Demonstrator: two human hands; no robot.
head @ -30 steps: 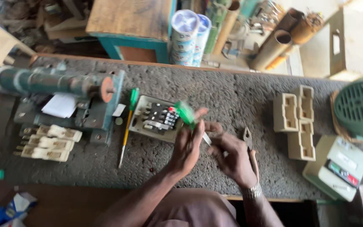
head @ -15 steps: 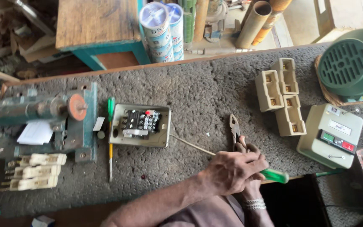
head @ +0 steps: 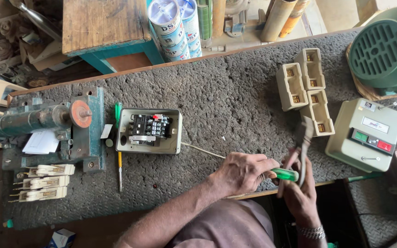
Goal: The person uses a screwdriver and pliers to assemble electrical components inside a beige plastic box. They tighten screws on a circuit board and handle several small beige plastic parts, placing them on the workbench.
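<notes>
Left hand [head: 244, 173] is closed around a green-handled screwdriver [head: 285, 174], only the end of the handle showing past the knuckles (the shaft is hidden under the fingers). Right hand [head: 299, 190] grips the pliers [head: 303, 142], whose handles run down into the palm while the blurred head points up over the table [head: 235, 96]. Both hands sit at the near edge of the table, just beside each other. A thin pale wire [head: 203, 150] runs from the left hand to the open switch box [head: 149, 131], which lies well to the left with its black parts exposed. Another screwdriver [head: 119, 147] lies beside that box, touching the blue-green vise [head: 47, 126]. Three cream fuse carriers [head: 42, 183] lie below the vise; three more cream holders [head: 306, 89] sit near the pliers' head. A grey starter box [head: 367, 134] with green and red buttons rests to the right, and a green motor [head: 387, 50] is cut off at the top corner. The table is covered in rough grey matting. Behind it stand a wooden stool [head: 102, 25], cans [head: 173, 25] and cardboard tubes [head: 281, 16], all cropped by the frame; the clutter at far left is hard to make out.
</notes>
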